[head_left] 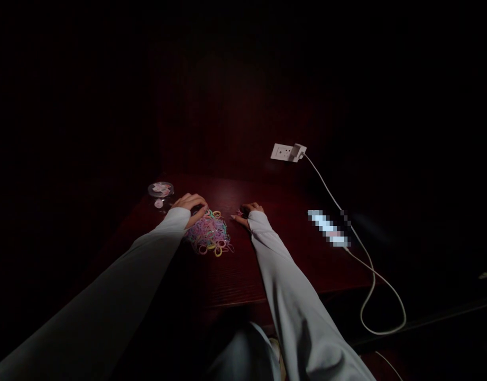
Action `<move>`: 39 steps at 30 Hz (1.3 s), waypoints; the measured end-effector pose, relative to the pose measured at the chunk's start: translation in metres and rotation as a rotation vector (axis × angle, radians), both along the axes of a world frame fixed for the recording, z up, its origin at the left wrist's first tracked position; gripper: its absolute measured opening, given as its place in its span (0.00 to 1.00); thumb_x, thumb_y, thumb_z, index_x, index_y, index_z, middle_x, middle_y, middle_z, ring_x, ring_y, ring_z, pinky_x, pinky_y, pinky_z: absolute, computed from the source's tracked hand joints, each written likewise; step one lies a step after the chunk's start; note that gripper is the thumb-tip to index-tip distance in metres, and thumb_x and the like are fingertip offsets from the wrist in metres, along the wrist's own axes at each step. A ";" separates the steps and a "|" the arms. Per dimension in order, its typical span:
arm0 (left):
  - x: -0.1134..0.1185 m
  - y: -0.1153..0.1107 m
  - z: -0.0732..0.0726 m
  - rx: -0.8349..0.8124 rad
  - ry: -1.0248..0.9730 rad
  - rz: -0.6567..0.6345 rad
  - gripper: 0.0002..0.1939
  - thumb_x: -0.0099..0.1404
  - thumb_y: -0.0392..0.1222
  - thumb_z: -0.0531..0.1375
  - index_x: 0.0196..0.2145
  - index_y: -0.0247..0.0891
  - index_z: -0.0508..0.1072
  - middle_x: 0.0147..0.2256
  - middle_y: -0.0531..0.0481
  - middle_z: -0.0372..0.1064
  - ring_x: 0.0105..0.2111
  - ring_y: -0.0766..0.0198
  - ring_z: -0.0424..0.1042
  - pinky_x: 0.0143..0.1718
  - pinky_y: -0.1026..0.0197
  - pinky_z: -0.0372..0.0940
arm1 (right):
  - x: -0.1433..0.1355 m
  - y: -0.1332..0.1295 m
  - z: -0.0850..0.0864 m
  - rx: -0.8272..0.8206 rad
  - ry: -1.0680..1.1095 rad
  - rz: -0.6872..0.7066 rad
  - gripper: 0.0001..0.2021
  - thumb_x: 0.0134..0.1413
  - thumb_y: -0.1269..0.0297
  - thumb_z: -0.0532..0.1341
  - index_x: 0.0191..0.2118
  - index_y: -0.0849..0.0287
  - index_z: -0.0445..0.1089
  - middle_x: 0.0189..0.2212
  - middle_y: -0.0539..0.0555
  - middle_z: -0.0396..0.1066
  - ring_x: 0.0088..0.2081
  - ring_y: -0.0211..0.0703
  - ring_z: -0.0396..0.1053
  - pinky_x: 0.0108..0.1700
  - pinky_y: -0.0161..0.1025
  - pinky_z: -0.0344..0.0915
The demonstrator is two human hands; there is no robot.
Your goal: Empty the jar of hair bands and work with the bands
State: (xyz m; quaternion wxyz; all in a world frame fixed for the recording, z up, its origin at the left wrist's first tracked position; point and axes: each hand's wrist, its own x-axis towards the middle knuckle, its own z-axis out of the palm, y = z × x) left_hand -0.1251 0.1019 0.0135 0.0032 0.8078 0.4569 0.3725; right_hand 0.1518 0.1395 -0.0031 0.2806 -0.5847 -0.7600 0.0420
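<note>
A heap of small, colourful hair ties (209, 233) in pink, purple, yellow and green lies on the dark red table. My left hand (191, 205) rests at the heap's left and far edge, its fingers bent and spread from the thumb, touching the ties. To the right of the heap is my right hand (248, 211), thumb stretched out to the left and apart from the curled fingers. Some small pink ties (239, 212) lie between that thumb and the fingers; whether they are touched is hard to see.
A clear round container (161, 189) with a pink-and-white patterned lid stands left of my left hand. On the right lies a lit, blurred-out phone (328, 228) on a white cable (369, 259) from a charger (297, 152) in the wall socket (282, 152). The table's near edge (235, 302) faces me.
</note>
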 end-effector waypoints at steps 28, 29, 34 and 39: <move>0.000 -0.055 -0.024 -0.066 -0.189 0.185 0.14 0.70 0.43 0.55 0.50 0.44 0.75 0.57 0.47 0.68 0.59 0.52 0.62 0.64 0.48 0.59 | -0.028 -0.086 -0.003 0.205 0.242 0.231 0.14 0.57 0.70 0.55 0.39 0.55 0.79 0.37 0.57 0.75 0.44 0.50 0.65 0.50 0.45 0.62; 0.000 -0.060 -0.024 -0.074 -0.179 0.187 0.14 0.68 0.44 0.57 0.50 0.44 0.75 0.57 0.47 0.68 0.59 0.51 0.62 0.64 0.48 0.59 | -0.028 -0.091 -0.002 0.190 0.245 0.219 0.13 0.57 0.70 0.56 0.37 0.55 0.79 0.37 0.56 0.75 0.43 0.49 0.66 0.50 0.44 0.62; 0.000 -0.081 -0.021 -0.018 -0.142 0.190 0.21 0.61 0.45 0.64 0.52 0.40 0.73 0.57 0.44 0.68 0.57 0.49 0.63 0.63 0.48 0.59 | -0.031 -0.106 0.005 0.139 0.209 0.180 0.12 0.54 0.71 0.56 0.31 0.56 0.78 0.34 0.55 0.75 0.40 0.47 0.67 0.50 0.43 0.62; 0.000 -0.091 -0.012 -0.027 -0.127 0.200 0.17 0.63 0.43 0.62 0.50 0.39 0.73 0.54 0.44 0.70 0.54 0.50 0.64 0.58 0.48 0.63 | -0.035 -0.115 0.009 0.134 0.238 0.234 0.14 0.55 0.70 0.54 0.34 0.55 0.79 0.36 0.55 0.76 0.42 0.48 0.68 0.53 0.45 0.61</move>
